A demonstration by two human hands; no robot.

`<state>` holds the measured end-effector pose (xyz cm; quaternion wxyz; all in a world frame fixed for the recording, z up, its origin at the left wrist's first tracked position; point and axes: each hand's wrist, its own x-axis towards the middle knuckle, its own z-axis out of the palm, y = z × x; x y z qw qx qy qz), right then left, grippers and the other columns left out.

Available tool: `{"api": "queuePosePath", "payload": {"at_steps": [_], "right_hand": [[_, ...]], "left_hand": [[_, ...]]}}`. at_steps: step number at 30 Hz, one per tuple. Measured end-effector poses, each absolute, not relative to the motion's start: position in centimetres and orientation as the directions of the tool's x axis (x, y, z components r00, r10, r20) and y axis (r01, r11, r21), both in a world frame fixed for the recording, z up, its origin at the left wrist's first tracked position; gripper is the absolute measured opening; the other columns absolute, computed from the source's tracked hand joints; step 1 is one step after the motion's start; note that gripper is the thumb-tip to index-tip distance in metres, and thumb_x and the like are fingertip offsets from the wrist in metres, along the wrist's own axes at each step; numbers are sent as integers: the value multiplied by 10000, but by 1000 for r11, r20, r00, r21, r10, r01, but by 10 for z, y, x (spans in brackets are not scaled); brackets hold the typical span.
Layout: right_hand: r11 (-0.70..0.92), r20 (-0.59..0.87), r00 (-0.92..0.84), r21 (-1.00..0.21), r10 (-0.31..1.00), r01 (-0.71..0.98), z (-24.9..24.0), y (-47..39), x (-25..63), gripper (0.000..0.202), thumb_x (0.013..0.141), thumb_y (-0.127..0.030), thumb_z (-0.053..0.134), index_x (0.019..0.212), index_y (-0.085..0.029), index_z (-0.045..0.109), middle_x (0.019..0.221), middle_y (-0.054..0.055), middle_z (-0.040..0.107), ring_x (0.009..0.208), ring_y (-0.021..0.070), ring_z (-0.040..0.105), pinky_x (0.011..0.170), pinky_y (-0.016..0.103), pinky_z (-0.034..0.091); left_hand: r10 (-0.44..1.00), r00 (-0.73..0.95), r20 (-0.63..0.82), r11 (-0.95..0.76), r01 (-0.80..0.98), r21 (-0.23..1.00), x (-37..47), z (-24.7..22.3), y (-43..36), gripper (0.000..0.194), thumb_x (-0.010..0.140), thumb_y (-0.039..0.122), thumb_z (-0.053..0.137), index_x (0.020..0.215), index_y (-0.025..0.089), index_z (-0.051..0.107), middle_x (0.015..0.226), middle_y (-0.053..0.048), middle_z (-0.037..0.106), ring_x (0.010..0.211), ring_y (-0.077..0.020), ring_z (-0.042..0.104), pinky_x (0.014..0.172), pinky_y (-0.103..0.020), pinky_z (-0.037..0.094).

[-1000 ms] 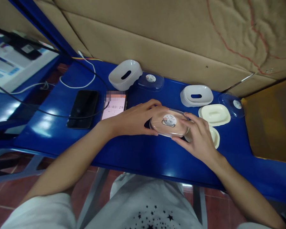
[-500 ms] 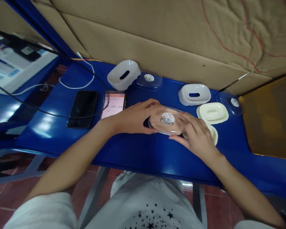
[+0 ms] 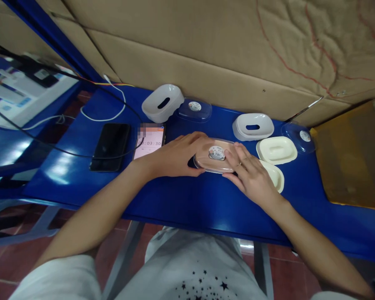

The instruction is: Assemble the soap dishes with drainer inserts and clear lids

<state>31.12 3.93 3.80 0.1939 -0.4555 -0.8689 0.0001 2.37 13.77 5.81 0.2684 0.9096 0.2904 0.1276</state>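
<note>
Between my two hands is a pinkish-beige soap dish (image 3: 206,162) under a clear lid with a round sticker (image 3: 217,153). My left hand (image 3: 184,154) grips its left end, thumb at the near edge and fingers along the far side. On the right end, my right hand (image 3: 251,173) is closed, with fingertips on the lid and the thumb at the near rim. Two cream oval trays (image 3: 276,150) lie just right of that hand, the nearer one partly covered by it. Beyond them stands a white oval soap dish base (image 3: 253,127) with a slot.
Another white base (image 3: 163,103) and a clear lid (image 3: 194,110) rest at the back; a second clear lid (image 3: 300,137) lies right. A dark phone (image 3: 110,147) and a lit timer phone (image 3: 150,141) are at left, crossed by a black cable. A brown box (image 3: 353,158) stands right.
My right fingers have shifted slightly left over the lid, and the dish sits a little flatter between my hands. The phone timer went from 03:29 to 03:30. The view has shifted slightly.
</note>
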Motion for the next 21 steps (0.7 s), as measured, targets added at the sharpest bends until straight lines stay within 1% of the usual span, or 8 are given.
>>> {"api": "queuePosePath", "payload": {"at_steps": [2,5,7,9,13,16,18,21], "right_hand": [[605,339,-525,-197,781,772,39,41,315,953,1054,-290,679,1778,-353,62,1781,165,341,1619,373,389,1247,608,489],[612,311,-536,-263,785,745,40,44,322,923,1078,-276,636,1773,-382,37,1799,131,312,1632,350,366,1264,608,474],[607,293,-535,-292,793,739,40,46,325,893,1086,-277,620,1769,-402,58,1805,110,303,1635,345,360,1266,612,470],[603,290,-532,-293,796,742,39,47,327,864,1086,-285,623,1767,-406,105,1805,111,306,1636,348,361,1265,618,466],[612,305,-536,-284,787,738,38,49,328,823,1084,-308,632,1765,-375,174,1786,145,342,1632,354,375,1255,628,462],[606,310,-528,-280,791,744,37,47,324,792,1087,-318,620,1759,-376,204,1772,144,375,1615,358,408,1233,632,477],[592,306,-517,-255,800,765,36,44,320,779,1096,-327,600,1759,-382,195,1768,142,384,1610,354,418,1243,649,449],[585,270,-529,-208,804,784,39,41,319,787,1104,-386,586,1764,-379,157,1779,142,359,1643,355,353,1281,701,344]], "left_hand": [[604,794,68,-680,468,564,25,56,137,817,913,416,815,1612,266,421,1619,-143,518,1472,-369,538,1223,-505,436],[596,800,65,-683,462,566,27,55,137,827,925,448,810,1621,263,404,1613,-142,533,1478,-367,531,1234,-505,418],[588,806,71,-688,452,568,29,54,137,821,929,463,805,1622,265,409,1604,-139,544,1477,-368,530,1239,-510,410],[587,806,74,-688,448,571,30,53,137,812,930,478,803,1618,271,424,1607,-139,541,1482,-373,526,1236,-512,414],[598,799,64,-665,450,597,29,54,138,767,929,490,804,1588,281,473,1601,-138,546,1482,-370,533,1226,-513,436],[588,806,67,-648,421,635,25,61,138,776,929,561,790,1585,300,468,1612,-141,531,1501,-359,521,1244,-543,432],[606,786,125,-658,407,633,22,68,141,681,1002,578,687,1579,293,464,1621,-152,514,1535,-341,485,1273,-549,409],[717,633,291,-667,502,551,15,75,147,483,1109,477,493,1540,258,489,1609,-163,512,1557,-323,448,1309,-568,351]]}}
